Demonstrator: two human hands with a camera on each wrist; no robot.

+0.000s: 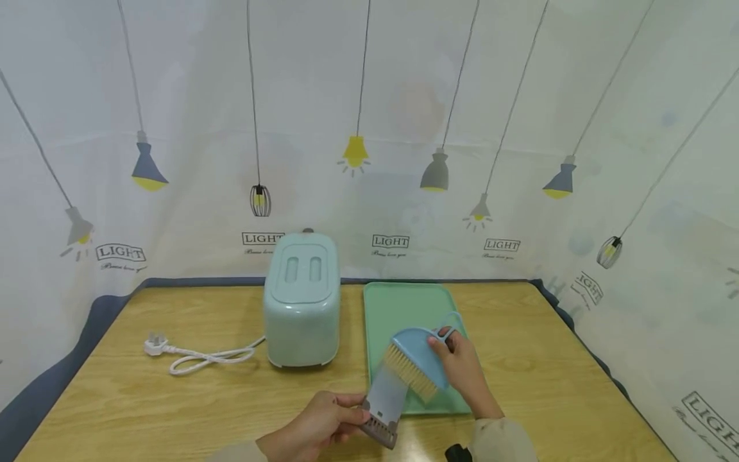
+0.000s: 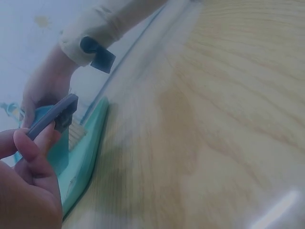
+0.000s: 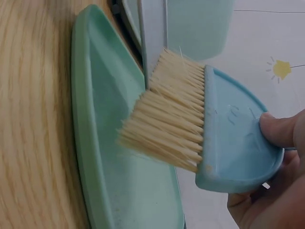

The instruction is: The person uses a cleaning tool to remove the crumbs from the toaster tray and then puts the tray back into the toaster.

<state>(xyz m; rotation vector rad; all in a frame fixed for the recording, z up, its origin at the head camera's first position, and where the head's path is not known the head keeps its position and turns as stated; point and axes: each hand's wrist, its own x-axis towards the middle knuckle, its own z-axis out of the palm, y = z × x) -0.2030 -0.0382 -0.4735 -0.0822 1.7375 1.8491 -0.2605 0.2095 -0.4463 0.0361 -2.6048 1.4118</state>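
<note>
My left hand (image 1: 320, 423) pinches the brownish-grey end of a toaster crumb tray (image 1: 388, 394), a flat metal plate tilted over the near edge of a green tray (image 1: 398, 308). With thumb and fingers, my right hand (image 1: 464, 375) grips a light blue hand brush (image 1: 424, 353) near its looped handle. Its pale bristles (image 3: 164, 109) lie against or just above the crumb tray's far part; contact cannot be told for sure. In the left wrist view the crumb tray's grey end (image 2: 55, 114) is edge-on between thumb and fingers.
A pale blue-green toaster (image 1: 303, 327) stands left of the green tray. Its white cord (image 1: 216, 355) lies looped on the wooden table (image 1: 231, 391), ending in a plug (image 1: 154, 344). A curtain (image 1: 369, 83) printed with lamps hangs behind and at the sides.
</note>
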